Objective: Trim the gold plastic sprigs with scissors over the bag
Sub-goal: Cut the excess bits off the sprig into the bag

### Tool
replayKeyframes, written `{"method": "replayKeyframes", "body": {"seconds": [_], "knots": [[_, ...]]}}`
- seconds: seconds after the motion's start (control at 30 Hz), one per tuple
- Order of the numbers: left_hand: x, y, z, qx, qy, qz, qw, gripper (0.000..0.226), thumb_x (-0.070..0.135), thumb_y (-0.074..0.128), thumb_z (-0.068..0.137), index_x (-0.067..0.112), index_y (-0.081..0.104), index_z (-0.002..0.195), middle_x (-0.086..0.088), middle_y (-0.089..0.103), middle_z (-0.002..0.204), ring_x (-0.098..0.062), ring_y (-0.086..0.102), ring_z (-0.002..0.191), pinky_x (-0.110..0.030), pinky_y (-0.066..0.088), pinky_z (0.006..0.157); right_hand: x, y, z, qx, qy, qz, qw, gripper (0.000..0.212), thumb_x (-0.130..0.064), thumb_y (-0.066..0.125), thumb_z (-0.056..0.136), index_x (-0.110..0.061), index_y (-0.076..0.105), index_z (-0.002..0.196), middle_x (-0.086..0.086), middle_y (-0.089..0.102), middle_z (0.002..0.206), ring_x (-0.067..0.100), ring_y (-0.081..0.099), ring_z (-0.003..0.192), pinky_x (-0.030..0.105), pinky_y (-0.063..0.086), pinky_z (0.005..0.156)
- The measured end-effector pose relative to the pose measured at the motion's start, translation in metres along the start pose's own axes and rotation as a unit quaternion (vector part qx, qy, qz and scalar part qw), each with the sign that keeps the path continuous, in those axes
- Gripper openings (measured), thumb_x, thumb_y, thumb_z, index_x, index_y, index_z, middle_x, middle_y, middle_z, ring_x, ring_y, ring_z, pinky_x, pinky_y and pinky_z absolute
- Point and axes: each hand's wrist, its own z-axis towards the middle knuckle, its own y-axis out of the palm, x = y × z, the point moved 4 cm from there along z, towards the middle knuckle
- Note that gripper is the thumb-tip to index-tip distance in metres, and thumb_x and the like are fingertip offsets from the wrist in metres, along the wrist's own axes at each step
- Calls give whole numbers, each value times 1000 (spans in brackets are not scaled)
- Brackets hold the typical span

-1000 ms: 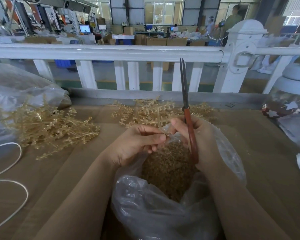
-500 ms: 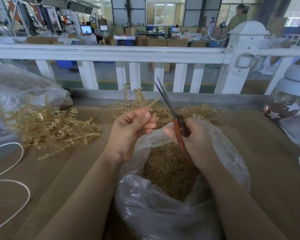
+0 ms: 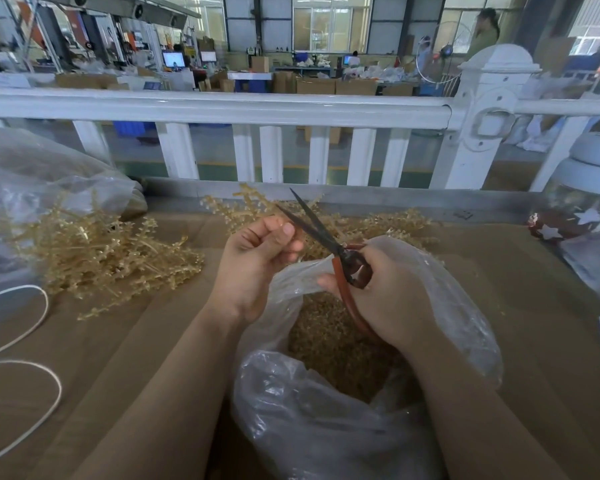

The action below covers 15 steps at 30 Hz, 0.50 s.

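Clear bag point(image 3: 326, 427) sits centre on brown table point(image 3: 551, 358), full of gold trimmings. Sprig piles point(image 3: 111, 258) lie left & behind. R hand point(image 3: 392, 296) grips red-handled scissors point(image 3: 329, 244), blades apart. L hand point(image 3: 257, 265), fingers curled, pinches sprig point(image 3: 253, 202) by blades.

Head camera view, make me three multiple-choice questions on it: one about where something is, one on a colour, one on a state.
1. Where is the clear plastic bag of gold trimmings?
A. below both hands
B. on the white railing
C. left of the white cord

2. What colour are the handles of the dark-bladed scissors?
A. blue
B. red-orange
C. green

3. How do the scissor blades stand?
A. parted
B. closed
C. hidden in the bag

Answers: 1 A, the left hand and right hand work over its open mouth. 2 B, the handles in the right hand show red-orange. 3 A, the two tips are spread apart.
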Motion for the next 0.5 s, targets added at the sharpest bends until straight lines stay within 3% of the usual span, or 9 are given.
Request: {"method": "replayKeyframes", "body": {"seconds": [0.23, 0.5], "knots": [[-1, -5, 0, 21, 16, 5, 1000, 12, 15, 65, 82, 11, 74, 88, -4, 69, 70, -12, 62, 65, -22, 55, 71, -6, -4, -2, 32, -43, -42, 998, 67, -102, 29, 60, -46, 45, 91, -34, 48, 73, -12, 49, 67, 8, 34, 55], [-1, -4, 1, 17, 27, -8, 999, 10, 12, 65, 80, 10, 73, 86, -2, 74, 84, -9, 67, 70, -20, 56, 70, -7, -2, -1, 24, -55, -45, 997, 58, -94, 43, 63, -45, 45, 94, -34, 49, 76, -11, 49, 71, 10, 37, 59]]}}
